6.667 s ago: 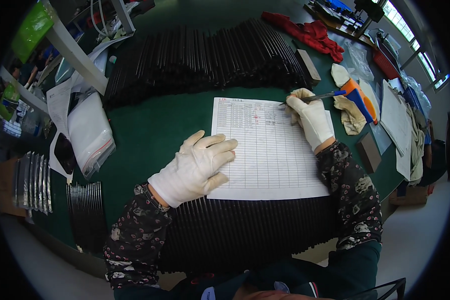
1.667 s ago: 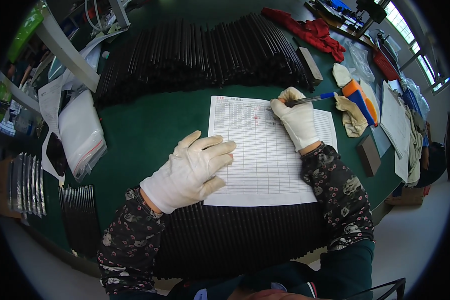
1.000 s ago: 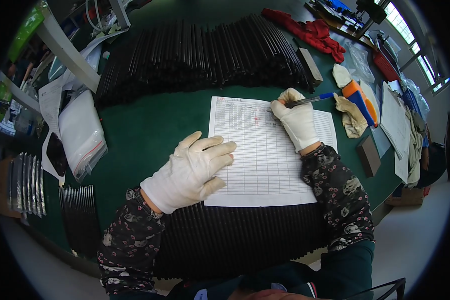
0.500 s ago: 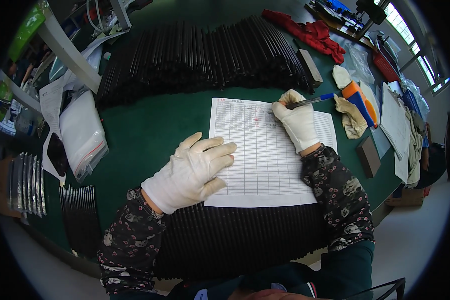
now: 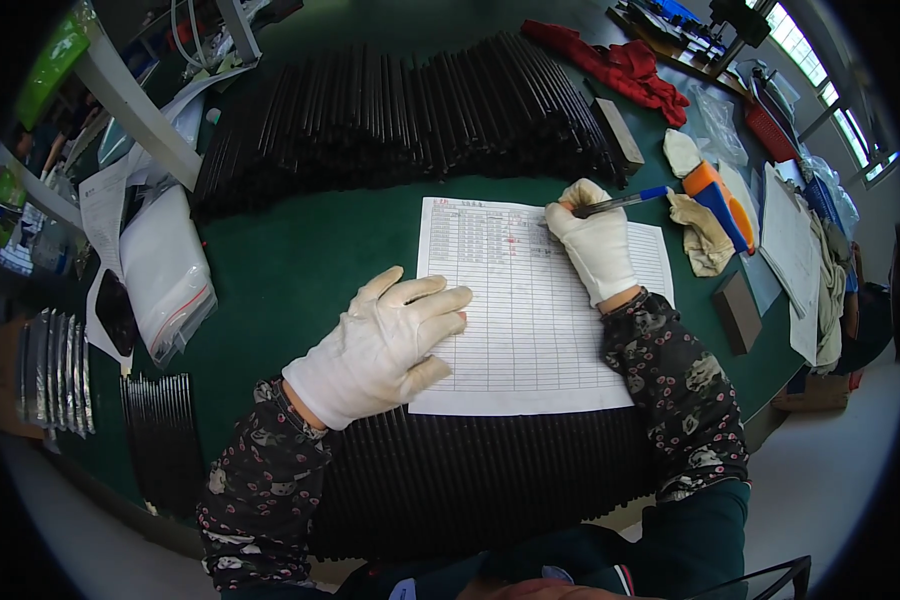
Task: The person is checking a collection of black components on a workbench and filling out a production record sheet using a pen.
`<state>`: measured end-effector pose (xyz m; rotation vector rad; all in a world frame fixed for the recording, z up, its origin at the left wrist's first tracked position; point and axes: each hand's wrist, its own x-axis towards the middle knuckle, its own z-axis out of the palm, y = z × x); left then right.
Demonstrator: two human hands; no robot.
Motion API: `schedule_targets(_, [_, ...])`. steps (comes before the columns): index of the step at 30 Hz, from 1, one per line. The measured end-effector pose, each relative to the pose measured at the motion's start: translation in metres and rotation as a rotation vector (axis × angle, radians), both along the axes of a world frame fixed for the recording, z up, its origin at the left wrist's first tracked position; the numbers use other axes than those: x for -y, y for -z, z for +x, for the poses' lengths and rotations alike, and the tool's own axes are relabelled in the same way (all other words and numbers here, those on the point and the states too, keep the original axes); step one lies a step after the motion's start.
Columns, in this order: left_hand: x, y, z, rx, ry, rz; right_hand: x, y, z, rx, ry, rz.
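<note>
near rods: packed row of black rods (image 5: pixel 490 480) right by the person's front, under the sheet's lower edge.
left hand: gloved (image 5: pixel 378 345), fingers a bit spread, laid palm down across the sheet's left edge; pinching nothing.
sheet: ruled white paper (image 5: pixel 530 340), mostly on the green table (image 5: pixel 270 300); fingers and thumb of the left hand over its left side, right hand over its upper right. looks light, limp, easy to crease or slide; best pressed flat near an edge.
right hand: gloved (image 5: pixel 592 238), fingertips pressed together, pinching the pen.
pen: slim, blue-ended (image 5: pixel 625 200), sticking out up and right from the grip; tip hidden by fingers, can't tell if it touches paper. probably light, stiff, maybe slippery in cloth gloves; hold low, close to the tip.
far rods: big pile of black rods (image 5: pixel 410 115) beyond the sheet.
red cloth: crumpled (image 5: pixel 620 65), behind the pile's right end.
</note>
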<state>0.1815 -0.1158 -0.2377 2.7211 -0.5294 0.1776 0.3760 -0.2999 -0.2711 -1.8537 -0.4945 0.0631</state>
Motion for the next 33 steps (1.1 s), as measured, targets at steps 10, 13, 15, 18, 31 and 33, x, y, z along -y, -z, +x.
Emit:
schedule_targets(10, [0.0, -0.004, 0.001, -0.018, 0.0, -0.006, 0.0, -0.005, -0.002, -0.081, 0.012, 0.069])
schedule_targets(13, [0.0, -0.005, 0.001, -0.017, 0.002, -0.007, 0.001, -0.002, -0.001, -0.024, 0.041, 0.058])
schedule_targets(15, [0.001, -0.005, 0.001, -0.01, 0.004, -0.014, 0.002, -0.001, 0.001, -0.022, 0.035, 0.043])
schedule_targets(18, [0.001, -0.005, 0.001, -0.008, 0.003, -0.018, 0.002, -0.001, 0.002, -0.022, 0.026, 0.022])
schedule_targets(31, [0.001, -0.004, 0.001, -0.018, 0.002, 0.005, 0.002, 0.006, 0.006, 0.046, 0.024, -0.025])
schedule_targets(33, [0.0, -0.003, 0.001, -0.013, 0.003, -0.002, 0.002, 0.007, 0.006, 0.039, 0.025, -0.02])
